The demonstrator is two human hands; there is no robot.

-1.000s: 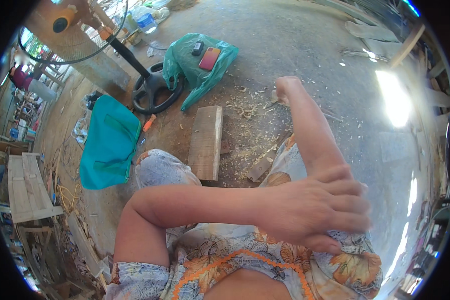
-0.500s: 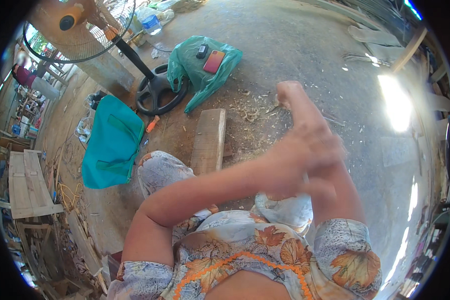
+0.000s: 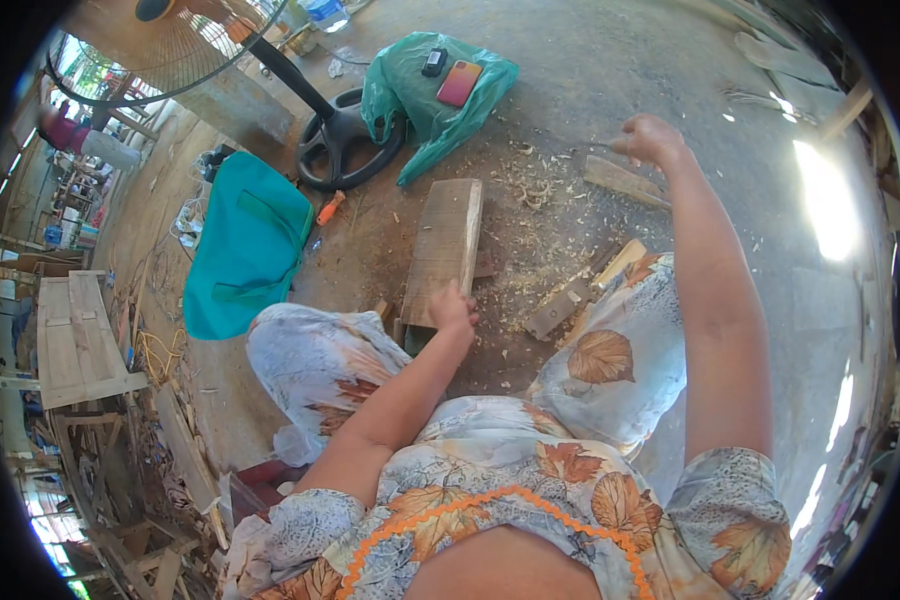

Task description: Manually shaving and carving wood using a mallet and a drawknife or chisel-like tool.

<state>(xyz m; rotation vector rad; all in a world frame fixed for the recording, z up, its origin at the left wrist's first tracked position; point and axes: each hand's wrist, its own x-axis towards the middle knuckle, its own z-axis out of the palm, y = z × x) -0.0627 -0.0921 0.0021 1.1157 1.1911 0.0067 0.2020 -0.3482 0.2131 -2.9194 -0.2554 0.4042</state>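
Observation:
A thick wooden board (image 3: pixel 442 235) lies lengthwise in front of me, raised at its near end between my knees. My left hand (image 3: pixel 453 305) is on that near end, its fingers closed over the right edge. Out to the far right, with the arm stretched, my right hand (image 3: pixel 652 140) is closed above a loose wood offcut (image 3: pixel 625 182). A thin greyish thing seems to show at its fingers, too small to name. Wood shavings (image 3: pixel 535 190) are scattered between the board and my right hand.
Beyond the board stand a pedestal fan's black base (image 3: pixel 345 145) and a green plastic bag (image 3: pixel 405 95) with a phone (image 3: pixel 458 84) on it. On the left lie a teal bag (image 3: pixel 245 245) and an orange-handled tool (image 3: pixel 330 208). Wood blocks (image 3: pixel 558 310) lie by my right knee.
My left hand has come away from my right forearm and down onto the board. My right arm has swung outward to the right. The view has shifted, uncovering wood pieces by my right knee.

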